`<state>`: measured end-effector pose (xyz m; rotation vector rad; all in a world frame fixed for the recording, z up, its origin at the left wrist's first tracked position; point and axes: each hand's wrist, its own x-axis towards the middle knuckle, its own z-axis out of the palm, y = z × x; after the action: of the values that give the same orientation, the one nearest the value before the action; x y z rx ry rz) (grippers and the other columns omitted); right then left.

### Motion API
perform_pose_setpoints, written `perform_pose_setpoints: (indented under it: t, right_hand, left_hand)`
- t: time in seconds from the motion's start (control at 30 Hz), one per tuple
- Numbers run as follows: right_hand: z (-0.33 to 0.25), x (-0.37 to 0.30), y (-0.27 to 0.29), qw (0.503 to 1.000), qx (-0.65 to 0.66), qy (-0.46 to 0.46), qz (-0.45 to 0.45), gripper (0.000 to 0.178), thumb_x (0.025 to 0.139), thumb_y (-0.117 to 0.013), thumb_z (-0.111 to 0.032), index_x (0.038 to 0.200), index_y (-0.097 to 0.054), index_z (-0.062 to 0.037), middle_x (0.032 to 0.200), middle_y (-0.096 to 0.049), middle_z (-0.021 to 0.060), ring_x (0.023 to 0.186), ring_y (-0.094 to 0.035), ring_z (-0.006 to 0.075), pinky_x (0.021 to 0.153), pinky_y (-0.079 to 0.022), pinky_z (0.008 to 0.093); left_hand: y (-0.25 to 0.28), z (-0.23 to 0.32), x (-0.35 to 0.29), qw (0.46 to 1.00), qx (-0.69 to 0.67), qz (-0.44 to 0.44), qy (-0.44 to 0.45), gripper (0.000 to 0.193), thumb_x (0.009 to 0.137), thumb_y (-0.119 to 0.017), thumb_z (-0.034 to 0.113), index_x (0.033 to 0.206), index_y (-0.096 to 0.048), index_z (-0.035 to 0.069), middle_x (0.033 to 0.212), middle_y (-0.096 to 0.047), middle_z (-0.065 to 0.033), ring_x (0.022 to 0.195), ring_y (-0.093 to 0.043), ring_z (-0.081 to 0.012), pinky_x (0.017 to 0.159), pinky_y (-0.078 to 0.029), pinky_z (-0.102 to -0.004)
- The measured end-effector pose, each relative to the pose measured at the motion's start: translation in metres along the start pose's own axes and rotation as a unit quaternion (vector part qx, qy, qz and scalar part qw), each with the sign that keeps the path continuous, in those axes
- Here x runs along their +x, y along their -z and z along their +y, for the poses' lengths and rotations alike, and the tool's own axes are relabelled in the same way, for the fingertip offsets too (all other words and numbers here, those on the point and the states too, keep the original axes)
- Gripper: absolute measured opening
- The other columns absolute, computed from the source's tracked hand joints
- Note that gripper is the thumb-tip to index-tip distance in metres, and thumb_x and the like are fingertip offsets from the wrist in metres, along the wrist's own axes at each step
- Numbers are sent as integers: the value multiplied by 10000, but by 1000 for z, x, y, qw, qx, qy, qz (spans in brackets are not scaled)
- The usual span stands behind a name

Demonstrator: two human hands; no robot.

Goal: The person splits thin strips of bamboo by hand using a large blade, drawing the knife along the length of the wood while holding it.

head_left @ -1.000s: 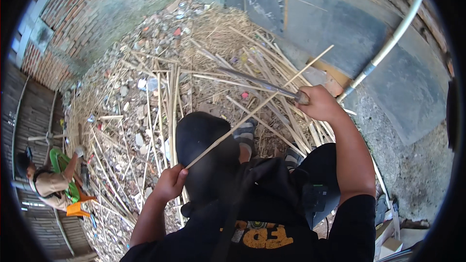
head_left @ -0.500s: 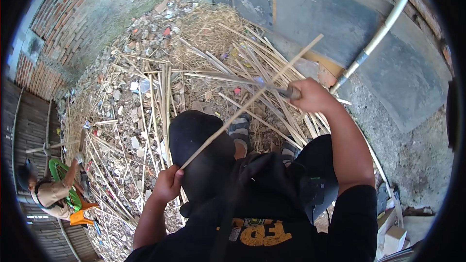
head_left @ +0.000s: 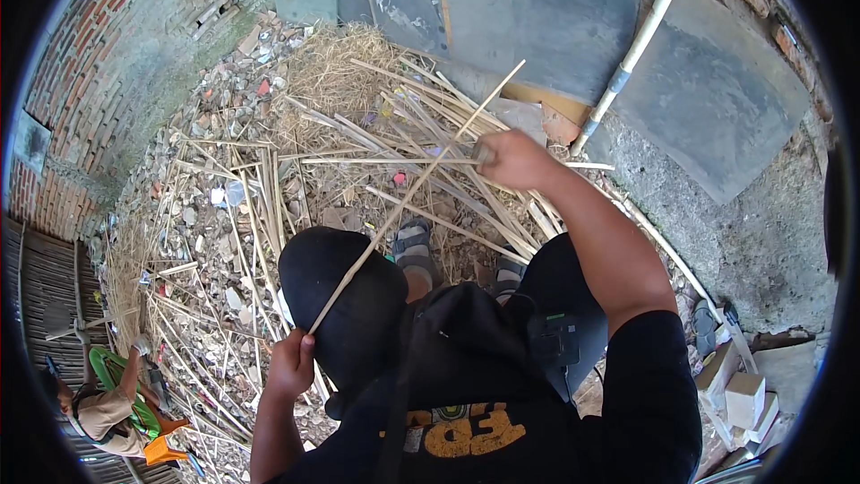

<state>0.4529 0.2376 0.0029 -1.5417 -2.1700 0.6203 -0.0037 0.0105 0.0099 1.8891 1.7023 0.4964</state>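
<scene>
A long, pale bamboo strip [head_left: 417,181] slants across my black-clad left knee [head_left: 345,282], its far end raised over the ground. My left hand [head_left: 294,360] is closed round its near end, the thumb lying along it. Farther out and to the right, my right hand [head_left: 520,161] makes a fist round a short knife handle [head_left: 485,154] close beside the strip. The blade is hard to pick out against the bamboo behind it, and I cannot tell whether it touches the strip.
Many bamboo strips [head_left: 448,233] lie across stony rubble [head_left: 210,242] about my sandalled feet. Dry straw [head_left: 336,72] is heaped beyond. A pipe [head_left: 632,58] leans by the grey wall at right. Far left, a co-worker [head_left: 107,408] sits by a green and orange chair [head_left: 148,417].
The whole view has shifted, the wall and pipe sliding left. My right hand has turned and come slightly nearer the strip; the blade shows less plainly. My left hand keeps its grip.
</scene>
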Motion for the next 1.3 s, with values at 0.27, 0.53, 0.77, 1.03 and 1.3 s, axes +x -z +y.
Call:
perform_pose_setpoints:
  t: [0.27,0.53,0.77,1.03,1.3]
  right_hand:
    - [18,-1,5,996,82,-33,-1,289,784,-730,-208,1013,-676,-40,858,-676,203,829,-676,350,760,-521,430]
    - [-3,-6,2,995,-32,29,-91,318,748,-730,-171,1028,-681,-27,828,-687,215,804,-685,362,753,-532,449]
    - [-34,-14,-13,992,-96,86,-3,271,762,-714,-176,998,-683,-47,823,-678,218,746,-670,345,713,-533,408]
    - [-10,-7,1,1000,11,-14,21,247,778,-688,-156,1003,-686,-55,798,-676,197,759,-679,334,741,-545,427]
    - [14,-1,16,999,20,-22,39,220,751,-668,-144,955,-680,-64,798,-673,201,795,-675,379,737,-531,477]
  left_hand:
    - [-1,-2,8,999,-23,-33,12,410,1055,-479,297,774,-475,-2,591,-482,-200,511,-441,-309,522,-376,-411]
    - [-5,-8,2,999,-31,-36,16,414,1057,-474,314,786,-477,0,607,-502,-208,528,-473,-351,531,-385,-425]
    - [-3,-17,-2,999,-32,-25,6,435,1060,-456,333,790,-490,-6,607,-504,-212,532,-492,-334,533,-389,-421]
    - [-1,-10,2,999,-11,-26,22,431,1065,-427,318,790,-519,-1,605,-517,-224,541,-521,-419,530,-392,-457]
    - [-13,-4,4,997,70,11,-9,356,1049,-434,266,800,-507,21,625,-552,-260,618,-566,-503,539,-409,-527]
